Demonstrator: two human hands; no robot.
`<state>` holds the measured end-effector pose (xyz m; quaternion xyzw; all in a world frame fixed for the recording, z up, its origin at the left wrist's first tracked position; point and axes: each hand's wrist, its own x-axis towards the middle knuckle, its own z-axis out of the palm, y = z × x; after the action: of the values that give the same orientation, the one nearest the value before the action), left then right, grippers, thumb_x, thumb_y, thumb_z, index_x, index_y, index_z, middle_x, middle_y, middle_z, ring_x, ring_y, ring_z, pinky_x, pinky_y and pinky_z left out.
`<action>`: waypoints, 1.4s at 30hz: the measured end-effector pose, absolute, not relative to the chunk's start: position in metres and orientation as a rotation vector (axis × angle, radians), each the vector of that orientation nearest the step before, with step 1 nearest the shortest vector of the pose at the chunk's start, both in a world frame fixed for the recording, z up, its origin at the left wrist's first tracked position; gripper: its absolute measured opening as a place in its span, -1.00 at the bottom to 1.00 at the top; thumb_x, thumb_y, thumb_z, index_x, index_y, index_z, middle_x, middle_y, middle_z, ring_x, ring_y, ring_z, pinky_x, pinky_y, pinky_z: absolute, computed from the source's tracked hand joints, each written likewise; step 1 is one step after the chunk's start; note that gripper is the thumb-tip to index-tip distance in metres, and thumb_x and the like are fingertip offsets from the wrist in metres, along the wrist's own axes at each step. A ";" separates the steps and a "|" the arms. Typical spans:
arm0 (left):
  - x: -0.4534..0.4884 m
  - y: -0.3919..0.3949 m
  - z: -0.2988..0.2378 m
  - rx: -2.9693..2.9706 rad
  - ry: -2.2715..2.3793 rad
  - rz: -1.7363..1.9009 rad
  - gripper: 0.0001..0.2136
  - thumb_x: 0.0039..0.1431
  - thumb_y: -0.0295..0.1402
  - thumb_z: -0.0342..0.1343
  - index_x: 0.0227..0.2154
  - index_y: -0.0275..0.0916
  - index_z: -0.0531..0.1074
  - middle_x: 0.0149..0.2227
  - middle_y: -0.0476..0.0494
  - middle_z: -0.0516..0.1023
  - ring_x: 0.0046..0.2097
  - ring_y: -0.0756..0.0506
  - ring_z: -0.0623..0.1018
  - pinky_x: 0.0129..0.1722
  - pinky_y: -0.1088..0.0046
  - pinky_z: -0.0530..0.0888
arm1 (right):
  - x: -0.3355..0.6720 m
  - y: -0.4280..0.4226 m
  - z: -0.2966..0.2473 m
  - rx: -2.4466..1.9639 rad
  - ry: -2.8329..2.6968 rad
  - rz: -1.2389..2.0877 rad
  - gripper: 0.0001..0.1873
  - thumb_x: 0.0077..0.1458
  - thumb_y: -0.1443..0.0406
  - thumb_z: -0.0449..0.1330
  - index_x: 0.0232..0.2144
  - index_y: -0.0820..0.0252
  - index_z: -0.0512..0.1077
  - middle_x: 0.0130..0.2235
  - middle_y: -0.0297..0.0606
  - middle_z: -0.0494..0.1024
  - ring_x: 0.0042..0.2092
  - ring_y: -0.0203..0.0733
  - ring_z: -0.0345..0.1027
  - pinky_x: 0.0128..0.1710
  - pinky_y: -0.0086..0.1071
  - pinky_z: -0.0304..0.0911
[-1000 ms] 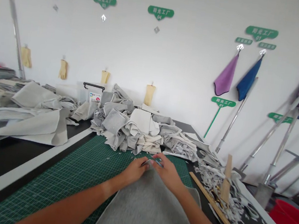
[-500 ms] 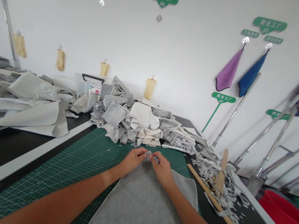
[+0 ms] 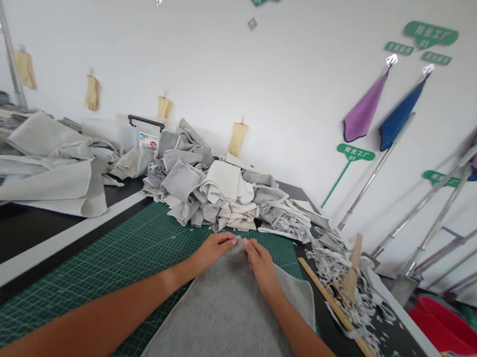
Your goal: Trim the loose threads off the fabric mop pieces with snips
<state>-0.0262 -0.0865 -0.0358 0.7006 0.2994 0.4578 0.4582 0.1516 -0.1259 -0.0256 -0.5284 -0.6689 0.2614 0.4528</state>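
A grey cloth (image 3: 226, 327) with a stitched edge stretches from the bottom of the view up to my fingers and lies over the green cutting mat (image 3: 122, 271). My left hand (image 3: 214, 252) is closed, pinching the cloth's far edge between thumb and fingers. Close beside it on the right, my right hand (image 3: 260, 265) is also closed on that edge, its fingers curled. Whether a small tool sits inside the right hand is hidden. Beyond the fingertips rises a heap of grey and beige cloths (image 3: 219, 190).
Wooden strips (image 3: 346, 328) lie on the right among white fabric scraps (image 3: 372, 311) and scissors (image 3: 337, 295). More cloths (image 3: 51, 179) pile up on the left before a clear plastic box (image 3: 146, 132). A red bucket (image 3: 449, 326) stands past the right table edge.
A thin bluish item showing at my right fingers earlier is out of sight now. My fingertips have shifted slightly at the cloth's edge; the view has tilted down a little.
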 end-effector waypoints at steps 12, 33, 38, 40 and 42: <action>-0.025 -0.088 -0.034 1.751 0.774 1.125 -0.67 0.26 -0.12 0.02 -0.20 -0.29 0.53 -0.21 -0.14 0.58 -0.16 -0.10 0.50 -0.12 0.44 0.39 | 0.147 -0.133 -0.019 -1.284 -1.712 0.531 -0.56 0.29 0.00 -0.02 -0.53 0.14 0.22 -0.48 -0.38 0.32 -0.39 -0.23 0.17 -0.38 -0.42 0.05; -0.026 -0.088 -0.035 1.782 0.746 1.117 -0.71 0.26 -0.17 0.02 -0.20 -0.28 0.52 -0.22 -0.13 0.56 -0.17 -0.09 0.49 -0.14 0.45 0.39 | 0.148 -0.132 -0.024 -1.323 -1.743 0.492 -0.56 0.29 0.00 -0.02 -0.52 0.13 0.21 -0.50 -0.42 0.30 -0.41 -0.25 0.18 -0.39 -0.43 0.04; -0.026 -0.087 -0.035 1.803 0.793 1.101 -0.71 0.25 -0.18 0.04 -0.25 -0.29 0.53 -0.31 -0.10 0.54 -0.25 -0.07 0.47 -0.20 0.46 0.37 | 0.147 -0.134 -0.022 -1.313 -1.779 0.481 -0.57 0.30 0.03 -0.03 -0.52 0.13 0.22 -0.50 -0.41 0.31 -0.41 -0.24 0.18 -0.39 -0.43 0.02; -0.025 -0.088 -0.035 1.799 0.801 1.096 -0.72 0.24 -0.18 0.05 -0.27 -0.30 0.53 -0.32 -0.09 0.54 -0.26 -0.07 0.47 -0.22 0.46 0.37 | 0.147 -0.136 -0.021 -1.308 -1.789 0.481 -0.58 0.31 0.03 -0.04 -0.51 0.13 0.23 -0.50 -0.41 0.31 -0.41 -0.24 0.19 -0.39 -0.43 0.02; -0.025 -0.088 -0.034 1.797 0.803 1.086 -0.72 0.23 -0.18 0.06 -0.28 -0.30 0.53 -0.33 -0.08 0.54 -0.27 -0.06 0.47 -0.22 0.46 0.36 | 0.147 -0.136 -0.020 -1.307 -1.801 0.482 -0.58 0.31 0.03 -0.04 -0.51 0.13 0.23 -0.50 -0.41 0.32 -0.40 -0.24 0.20 -0.39 -0.43 0.02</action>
<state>-0.0249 -0.0878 -0.0343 0.7209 0.3221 0.4356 0.4321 0.1474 -0.1363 -0.0202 -0.5211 -0.7182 0.1921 0.4192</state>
